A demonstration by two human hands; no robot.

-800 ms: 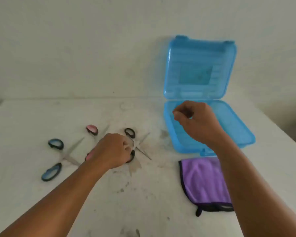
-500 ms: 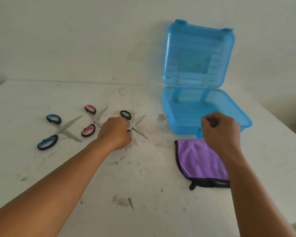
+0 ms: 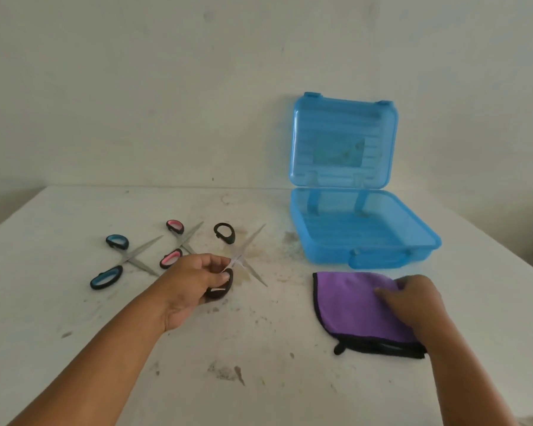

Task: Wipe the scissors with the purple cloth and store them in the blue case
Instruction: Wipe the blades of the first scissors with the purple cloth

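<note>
Three pairs of scissors lie spread open in X shapes on a stained white table [image 3: 74, 302]. The black-handled scissors [image 3: 242, 256] are nearest the middle. The left hand [image 3: 194, 284] pinches them near the pivot, thumb and fingertips closed on the metal, with the lower black handle loop tucked under the fingers. To their left lie the pink-handled scissors [image 3: 176, 244], and further left the blue-handled scissors [image 3: 117, 261], both untouched.

To the right, near the front edge, a folded purple cloth [image 3: 348, 305] with black trim lies flat. The right hand [image 3: 413, 302] rests on its far right portion, fingers curled over the fabric; whether it actually grips the cloth cannot be told.

Just behind the cloth sits the blue case [image 3: 363, 238], translucent, empty, its lid propped upright against the wall.

Risks, as a judgement: the blades are splayed, so lifting by the pivot could let them swing and nick a finger, or the pair could slip from so narrow a pinch. Wiping open blades edge-on could snag the cloth.
</note>
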